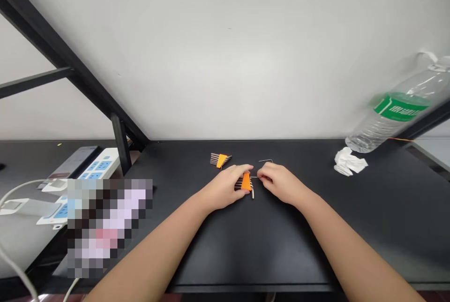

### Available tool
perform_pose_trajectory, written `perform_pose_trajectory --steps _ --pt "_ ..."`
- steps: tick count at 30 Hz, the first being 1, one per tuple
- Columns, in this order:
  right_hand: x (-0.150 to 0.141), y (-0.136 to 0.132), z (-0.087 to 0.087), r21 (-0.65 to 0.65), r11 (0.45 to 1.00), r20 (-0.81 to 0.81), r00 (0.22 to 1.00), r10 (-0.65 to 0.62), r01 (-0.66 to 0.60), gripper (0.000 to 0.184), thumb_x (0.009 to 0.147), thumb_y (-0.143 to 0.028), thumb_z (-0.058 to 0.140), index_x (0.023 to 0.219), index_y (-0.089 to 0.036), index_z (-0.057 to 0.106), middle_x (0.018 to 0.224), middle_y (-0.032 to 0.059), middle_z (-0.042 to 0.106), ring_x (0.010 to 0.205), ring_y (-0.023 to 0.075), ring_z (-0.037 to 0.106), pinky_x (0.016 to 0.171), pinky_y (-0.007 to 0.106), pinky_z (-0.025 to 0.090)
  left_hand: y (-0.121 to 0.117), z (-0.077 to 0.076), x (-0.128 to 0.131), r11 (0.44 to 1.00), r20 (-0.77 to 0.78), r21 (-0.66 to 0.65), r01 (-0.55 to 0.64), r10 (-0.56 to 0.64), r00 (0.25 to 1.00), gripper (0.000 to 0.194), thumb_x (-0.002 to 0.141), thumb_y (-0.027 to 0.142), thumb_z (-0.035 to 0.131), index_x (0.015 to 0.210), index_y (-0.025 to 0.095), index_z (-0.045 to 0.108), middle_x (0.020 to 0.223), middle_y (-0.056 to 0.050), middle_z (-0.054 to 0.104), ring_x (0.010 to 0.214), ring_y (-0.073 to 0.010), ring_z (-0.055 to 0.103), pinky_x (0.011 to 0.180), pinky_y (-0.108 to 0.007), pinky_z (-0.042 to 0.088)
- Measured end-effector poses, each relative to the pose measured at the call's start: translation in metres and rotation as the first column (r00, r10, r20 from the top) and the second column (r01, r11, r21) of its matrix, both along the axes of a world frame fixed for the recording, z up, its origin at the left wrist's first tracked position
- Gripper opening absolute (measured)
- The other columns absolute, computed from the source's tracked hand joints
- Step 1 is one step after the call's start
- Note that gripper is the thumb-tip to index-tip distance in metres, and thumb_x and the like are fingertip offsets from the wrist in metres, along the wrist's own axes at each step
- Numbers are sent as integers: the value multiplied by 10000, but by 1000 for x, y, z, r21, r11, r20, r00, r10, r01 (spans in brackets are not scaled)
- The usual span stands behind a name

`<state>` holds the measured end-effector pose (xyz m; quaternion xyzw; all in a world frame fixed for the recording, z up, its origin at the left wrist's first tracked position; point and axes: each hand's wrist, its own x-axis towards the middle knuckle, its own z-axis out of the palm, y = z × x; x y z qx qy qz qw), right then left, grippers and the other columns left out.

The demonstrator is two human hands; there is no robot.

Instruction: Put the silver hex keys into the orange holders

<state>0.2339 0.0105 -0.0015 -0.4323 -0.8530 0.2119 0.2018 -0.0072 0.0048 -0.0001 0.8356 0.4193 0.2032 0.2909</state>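
Note:
My left hand (225,188) grips an orange folding hex key holder (246,182) on the black desktop (253,245), with dark keys fanned out at its left side and a silver key poking out below. My right hand (276,180) meets it from the other side, its fingertips pinched on a thin silver hex key (253,177) that runs towards the holder. Just beyond the hands, a second orange hex key set (220,160) lies on the desk with its keys spread. A loose thin L-shaped key (266,160) rests near the wall.
A clear plastic water bottle (393,117) with a green label leans at the right, above a crumpled white tissue (348,162). White power strips (101,165) and cables lie at the left, partly behind a pixelated patch. A black metal frame bar (121,145) rises at the desk's back left.

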Motion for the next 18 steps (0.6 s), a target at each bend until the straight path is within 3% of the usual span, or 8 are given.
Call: perform_pose_trajectory --steps 18 --pt "2 2 -2 36 999 -116 992 44 -40 234 987 -145 498 926 -217 712 939 45 655 851 174 602 788 336 501 -3 5 0 998 -28 59 37 -36 999 626 842 210 712 1422 283 490 1373 -73 605 1241 -266 586 1055 -414 501"
